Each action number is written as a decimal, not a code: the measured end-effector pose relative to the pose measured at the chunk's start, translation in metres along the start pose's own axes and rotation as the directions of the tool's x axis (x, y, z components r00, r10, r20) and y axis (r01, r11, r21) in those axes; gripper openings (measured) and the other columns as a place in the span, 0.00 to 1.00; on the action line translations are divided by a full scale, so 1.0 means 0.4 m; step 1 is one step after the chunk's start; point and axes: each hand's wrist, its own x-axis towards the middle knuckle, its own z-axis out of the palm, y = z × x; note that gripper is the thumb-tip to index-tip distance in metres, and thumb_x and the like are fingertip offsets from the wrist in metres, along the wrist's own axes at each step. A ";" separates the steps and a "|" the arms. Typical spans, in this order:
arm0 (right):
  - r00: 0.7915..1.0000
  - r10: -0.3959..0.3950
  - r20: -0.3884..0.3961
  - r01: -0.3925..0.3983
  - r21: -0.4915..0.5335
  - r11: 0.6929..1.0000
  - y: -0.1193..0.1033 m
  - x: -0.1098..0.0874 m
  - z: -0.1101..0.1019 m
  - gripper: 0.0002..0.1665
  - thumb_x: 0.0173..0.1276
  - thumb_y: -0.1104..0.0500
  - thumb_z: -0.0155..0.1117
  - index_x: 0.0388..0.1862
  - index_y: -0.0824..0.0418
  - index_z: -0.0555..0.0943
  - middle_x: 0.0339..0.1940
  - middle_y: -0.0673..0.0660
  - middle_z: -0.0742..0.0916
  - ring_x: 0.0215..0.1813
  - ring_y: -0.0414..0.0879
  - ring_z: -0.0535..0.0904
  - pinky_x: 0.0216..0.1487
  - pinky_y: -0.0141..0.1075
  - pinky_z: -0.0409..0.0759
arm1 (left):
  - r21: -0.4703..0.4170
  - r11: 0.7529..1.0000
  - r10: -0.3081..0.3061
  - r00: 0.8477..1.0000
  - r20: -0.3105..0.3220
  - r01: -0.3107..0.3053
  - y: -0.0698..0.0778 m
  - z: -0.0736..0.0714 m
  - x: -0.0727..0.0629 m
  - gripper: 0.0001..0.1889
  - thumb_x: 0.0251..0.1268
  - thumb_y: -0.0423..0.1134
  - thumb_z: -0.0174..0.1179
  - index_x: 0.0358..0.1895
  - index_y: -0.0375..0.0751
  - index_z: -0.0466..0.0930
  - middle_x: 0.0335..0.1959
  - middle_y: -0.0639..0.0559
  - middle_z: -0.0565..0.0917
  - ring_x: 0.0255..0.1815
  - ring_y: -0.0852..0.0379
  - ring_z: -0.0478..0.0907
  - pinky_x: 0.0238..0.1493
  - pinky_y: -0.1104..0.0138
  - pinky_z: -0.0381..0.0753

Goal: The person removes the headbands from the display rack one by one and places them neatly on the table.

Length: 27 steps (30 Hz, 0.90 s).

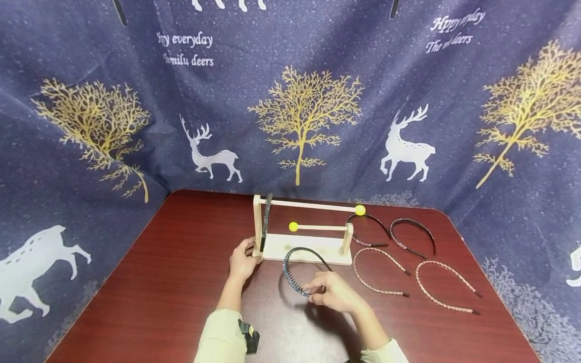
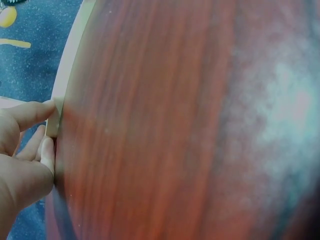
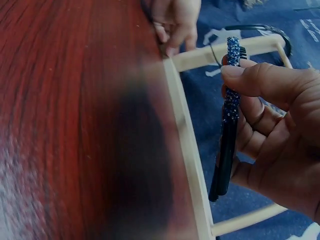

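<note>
A pale wooden stand (image 1: 327, 245) has an upper rod and a lower rod, each tipped with a yellow ball. My left hand (image 1: 243, 259) grips the left end of its base, thumb and fingers pinching the corner in the left wrist view. On the upper rod, against the left post, hangs a dark toothed headband (image 1: 266, 219). In front of the base, my right hand (image 1: 333, 291) pinches a blue glittery headband (image 3: 231, 105) between thumb and fingers. Its arch is raised toward the stand, and both black tips point downward in the right wrist view.
Right of the stand lie two dark headbands (image 1: 414, 220) and two braided light headbands (image 1: 356, 267) on the red-brown table (image 1: 195, 237). The farther-left dark one lies partly behind the stand's right post. A blue cloth (image 1: 227, 126) with deer and trees hangs behind.
</note>
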 end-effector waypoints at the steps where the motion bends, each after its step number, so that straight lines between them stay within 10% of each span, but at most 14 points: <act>1: 1.000 0.003 0.013 -0.003 -0.007 1.000 0.002 0.004 0.005 0.15 0.47 0.73 0.66 0.37 0.67 0.86 0.25 0.46 0.78 0.29 0.35 0.72 0.30 0.30 0.75 | 0.006 1.000 0.002 1.000 0.001 -0.002 0.000 -0.001 0.000 0.33 0.42 0.21 0.65 0.58 0.39 0.74 0.55 0.38 0.76 0.53 0.43 0.75 0.48 0.56 0.76; 14: 0.972 0.050 0.231 -0.069 0.073 0.995 0.011 0.044 0.061 0.18 0.44 0.79 0.60 0.37 0.71 0.84 0.18 0.52 0.83 0.21 0.32 0.74 0.26 0.27 0.75 | 0.006 1.000 0.018 1.000 0.004 -0.018 -0.001 0.001 0.001 0.33 0.42 0.21 0.66 0.58 0.39 0.74 0.54 0.38 0.77 0.52 0.44 0.76 0.50 0.55 0.75; 27: 0.952 0.150 0.265 -0.173 0.067 0.983 0.029 0.079 0.096 0.14 0.44 0.78 0.66 0.32 0.69 0.85 0.17 0.51 0.83 0.19 0.33 0.72 0.20 0.24 0.69 | 0.003 1.000 -0.003 1.000 0.000 0.003 0.000 0.001 0.002 0.32 0.42 0.21 0.65 0.58 0.39 0.75 0.54 0.40 0.77 0.52 0.45 0.76 0.49 0.56 0.75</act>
